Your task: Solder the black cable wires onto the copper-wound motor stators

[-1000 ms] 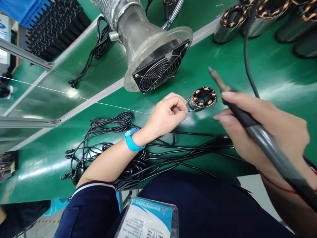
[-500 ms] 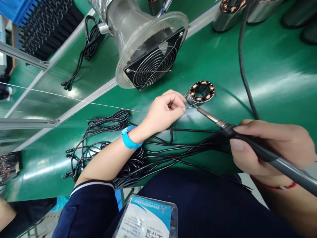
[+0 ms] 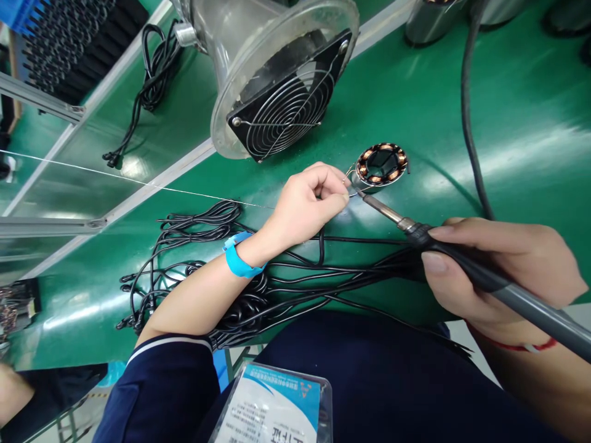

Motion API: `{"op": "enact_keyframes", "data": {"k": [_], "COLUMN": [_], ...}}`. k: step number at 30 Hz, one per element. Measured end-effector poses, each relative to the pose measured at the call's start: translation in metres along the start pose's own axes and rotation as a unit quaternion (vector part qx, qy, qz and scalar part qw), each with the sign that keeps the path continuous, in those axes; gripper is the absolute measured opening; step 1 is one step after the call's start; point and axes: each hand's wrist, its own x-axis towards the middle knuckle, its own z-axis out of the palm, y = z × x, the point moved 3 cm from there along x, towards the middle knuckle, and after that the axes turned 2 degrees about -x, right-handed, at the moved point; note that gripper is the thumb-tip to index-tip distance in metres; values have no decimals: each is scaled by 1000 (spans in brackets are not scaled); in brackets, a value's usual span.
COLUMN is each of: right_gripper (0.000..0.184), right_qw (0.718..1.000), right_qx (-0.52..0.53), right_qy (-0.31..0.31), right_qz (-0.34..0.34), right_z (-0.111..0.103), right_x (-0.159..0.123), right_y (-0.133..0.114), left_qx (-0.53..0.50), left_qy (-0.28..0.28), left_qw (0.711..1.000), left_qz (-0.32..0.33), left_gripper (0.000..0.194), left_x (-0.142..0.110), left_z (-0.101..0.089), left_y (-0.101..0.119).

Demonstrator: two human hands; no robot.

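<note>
A small motor stator (image 3: 381,165) with copper windings sits on the green bench (image 3: 508,123). My left hand (image 3: 311,200), with a blue wristband, is closed in a pinch on a thin solder wire (image 3: 138,182) that runs off to the left; its fingertips are just left of the stator. My right hand (image 3: 498,271) grips a soldering iron (image 3: 462,261) like a pen. The iron's metal tip (image 3: 362,197) touches the stator's lower left edge beside my left fingertips.
A fume extractor fan (image 3: 281,92) with a clear hood stands just behind the stator. A bundle of black cables (image 3: 277,277) lies under my left forearm. The iron's black cord (image 3: 468,123) crosses the bench on the right. More stators (image 3: 429,18) stand at the back.
My right hand swung the soldering iron down from above the stator until its tip met the stator's edge. The left hand stayed pinched on the wire beside the stator.
</note>
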Motion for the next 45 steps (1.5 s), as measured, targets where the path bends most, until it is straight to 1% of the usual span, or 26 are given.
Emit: {"op": "enact_keyframes", "data": {"k": [4,6,9,11,13,15,17,19,21,24,26,29,31,33,35,36,38,39,40,41,44,45], "right_gripper": [10,14,28,40,45,42,37,34,34,39,42,45,48,52,55,56,55,53,50,47,44,44], "right_qw": [999,999,999,999,995,987,980,974,971,973,976,979,980,984,986,985,980,978,977,977,981,982], "right_qx": [37,49,33,1,-45,-89,-117,-120,-99,-43,-22,-3,10,21,22,19,9,6,3,-1,-11,-8], "right_qy": [-13,0,1,-37,-89,-128,-161,-188,-211,-217,-204,-192,-185,-171,-157,-161,-183,-193,-199,-197,-181,-176], "right_qz": [-14,-10,-2,-8,-27,-32,-19,-24,-52,-69,-69,-74,-65,-54,-54,-60,-75,-80,-81,-80,-71,-74], "right_z": [1,1,-2,-5,-7,-9,-7,-1,9,25,33,38,39,38,39,41,45,47,48,49,47,46], "right_x": [0,0,3,8,17,27,38,48,54,57,55,53,51,51,50,50,50,49,49,49,48,47], "right_y": [-1,0,1,1,-1,-1,3,7,13,23,28,32,33,36,39,40,43,44,45,45,43,42], "left_qx": [-4,-3,-8,-17,-26,-35,-44,-48,-48,-45,-42,-34,-39,-56,-86,-106,-152,-175,-194,-208,-222,-221], "left_qy": [-1,-4,-7,-4,-2,2,5,5,6,7,6,8,11,21,17,-4,-70,-94,-99,-83,2,17], "left_qw": [1000,1000,1000,1000,1000,999,999,999,999,999,999,999,999,998,992,984,957,943,934,932,941,944], "left_qz": [-5,-6,-6,-5,-5,-4,-5,-6,-8,-11,-12,-9,-10,-31,-93,-141,-237,-268,-284,-285,-254,-245], "left_gripper": [17,17,17,17,16,15,14,13,13,13,13,14,14,16,21,19,9,13,18,21,23,22], "left_x": [0,0,0,0,0,0,0,-1,-1,-2,-1,-1,-1,-2,-4,-4,-6,-7,-7,-6,-3,-3], "left_z": [0,0,0,0,0,0,0,0,0,0,1,1,0,-2,-3,-2,0,1,1,-1,-7,-9], "left_y": [-1,-1,-1,0,0,0,1,1,2,2,2,2,1,2,3,4,7,9,11,13,15,14]}}
